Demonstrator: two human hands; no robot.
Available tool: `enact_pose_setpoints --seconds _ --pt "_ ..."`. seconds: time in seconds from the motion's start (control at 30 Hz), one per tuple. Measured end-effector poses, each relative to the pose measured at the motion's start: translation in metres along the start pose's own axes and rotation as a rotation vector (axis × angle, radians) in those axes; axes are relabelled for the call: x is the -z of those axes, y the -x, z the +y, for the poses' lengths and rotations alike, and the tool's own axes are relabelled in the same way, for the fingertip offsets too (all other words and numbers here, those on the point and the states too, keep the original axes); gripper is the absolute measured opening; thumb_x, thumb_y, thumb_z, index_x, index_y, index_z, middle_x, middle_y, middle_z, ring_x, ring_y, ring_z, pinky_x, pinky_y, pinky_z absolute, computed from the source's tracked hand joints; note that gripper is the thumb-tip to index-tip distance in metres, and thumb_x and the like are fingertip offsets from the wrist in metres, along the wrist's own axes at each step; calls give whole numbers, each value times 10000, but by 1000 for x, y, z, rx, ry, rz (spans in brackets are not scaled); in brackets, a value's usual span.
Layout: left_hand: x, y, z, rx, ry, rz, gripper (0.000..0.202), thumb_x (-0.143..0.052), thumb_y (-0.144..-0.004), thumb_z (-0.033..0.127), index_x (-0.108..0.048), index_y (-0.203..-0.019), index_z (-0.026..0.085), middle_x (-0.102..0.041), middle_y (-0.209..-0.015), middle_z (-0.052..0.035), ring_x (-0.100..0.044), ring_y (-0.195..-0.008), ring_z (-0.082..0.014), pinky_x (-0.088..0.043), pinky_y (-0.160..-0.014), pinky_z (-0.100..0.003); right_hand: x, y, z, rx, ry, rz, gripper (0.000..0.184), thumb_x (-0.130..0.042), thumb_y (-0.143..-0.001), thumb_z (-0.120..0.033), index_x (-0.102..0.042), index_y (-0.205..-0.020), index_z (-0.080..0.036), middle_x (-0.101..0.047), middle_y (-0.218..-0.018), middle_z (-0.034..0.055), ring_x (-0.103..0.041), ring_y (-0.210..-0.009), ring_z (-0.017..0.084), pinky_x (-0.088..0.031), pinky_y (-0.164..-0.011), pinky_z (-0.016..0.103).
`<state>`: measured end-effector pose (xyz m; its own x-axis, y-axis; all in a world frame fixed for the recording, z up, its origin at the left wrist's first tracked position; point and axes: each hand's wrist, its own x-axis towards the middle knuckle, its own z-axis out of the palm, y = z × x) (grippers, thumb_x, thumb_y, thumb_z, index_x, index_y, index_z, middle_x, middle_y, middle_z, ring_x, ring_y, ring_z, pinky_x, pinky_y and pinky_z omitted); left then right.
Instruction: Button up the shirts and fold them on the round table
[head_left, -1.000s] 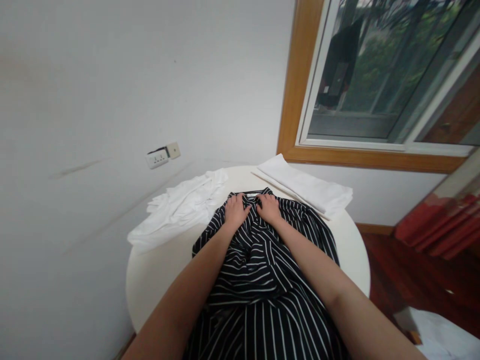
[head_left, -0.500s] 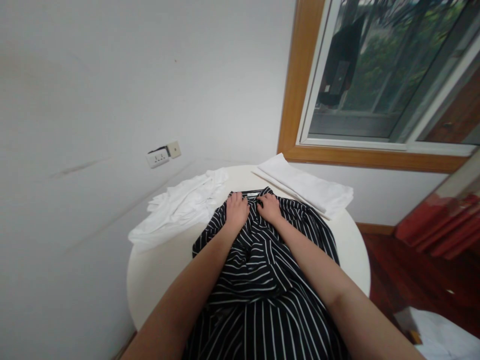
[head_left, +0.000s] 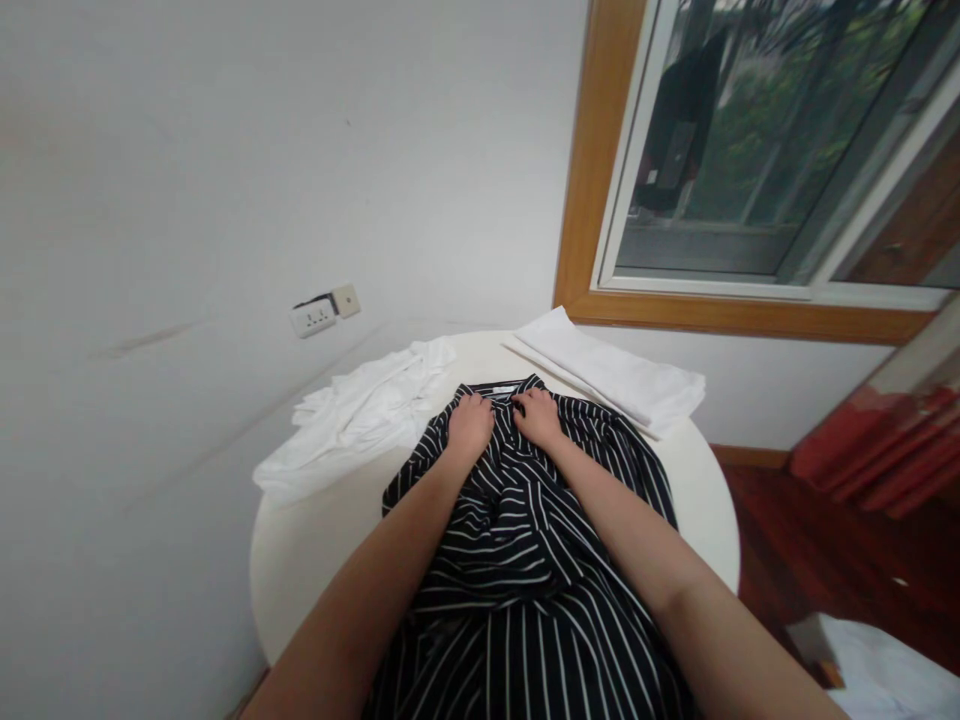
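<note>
A black shirt with white stripes (head_left: 517, 540) lies rumpled across the round white table (head_left: 307, 560), its collar at the far end and its lower part towards me. On the left side of the collar, my left hand (head_left: 470, 425) is closed with curled fingers on the fabric. My right hand (head_left: 537, 415) pinches the collar's right side, a short gap from the left. A small pale label shows inside the neck between them. The fingertips are partly hidden in the cloth.
A crumpled white garment (head_left: 367, 415) lies on the table's left, by the wall. At the back right is a folded white cloth (head_left: 611, 368), below the wood-framed window (head_left: 750, 312). A wall socket (head_left: 313, 318) is at left; a red curtain (head_left: 877, 450) hangs at right.
My left hand has slid slightly towards me along the collar, uncovering a bit more of its edge. The right hand and the shirt look almost unchanged.
</note>
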<state>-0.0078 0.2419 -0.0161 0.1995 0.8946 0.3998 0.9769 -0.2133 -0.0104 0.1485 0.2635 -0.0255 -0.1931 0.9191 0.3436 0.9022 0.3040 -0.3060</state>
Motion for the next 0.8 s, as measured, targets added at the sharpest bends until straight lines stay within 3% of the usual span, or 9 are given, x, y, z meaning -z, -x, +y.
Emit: enact_pose_setpoints --seconds 0.27,0.43,0.6,0.8 --pt "2 -5 -13 41 100 -14 300 -386 -947 243 -666 -915 142 -647 -948 -101 -583 -964 -212 -428 -903 -307 2 1 -1 3 0 -8 349 -486 -884 -288 -615 -1206 -243 -554 -1189 86 -442 -1101 253 -365 -926 383" --pt "0 -7 -21 115 213 37 314 -393 -941 262 -683 -918 144 -678 -932 -95 -605 -940 -204 -444 -883 -299 2 0 0 16 0 -12 331 -495 -881 -288 -637 -1176 -238 -554 -1184 88 -439 -1100 256 -372 -921 384" --pt "-1 -7 -21 73 225 61 386 -384 -945 335 -695 -802 156 -676 -867 -96 -604 -893 -213 -446 -872 -320 1 -1 0 14 -2 -11 323 -497 -884 -291 -651 -1165 -248 -556 -1180 89 -440 -1103 258 -370 -929 393" --pt "1 -3 -17 52 204 20 177 -542 -862 306 -654 -894 174 -634 -961 -84 -559 -986 -223 -430 -910 -334 -1 -3 7 56 -28 -12 330 -512 -881 -297 -653 -1174 -241 -564 -1167 85 -450 -1085 252 -372 -933 384"
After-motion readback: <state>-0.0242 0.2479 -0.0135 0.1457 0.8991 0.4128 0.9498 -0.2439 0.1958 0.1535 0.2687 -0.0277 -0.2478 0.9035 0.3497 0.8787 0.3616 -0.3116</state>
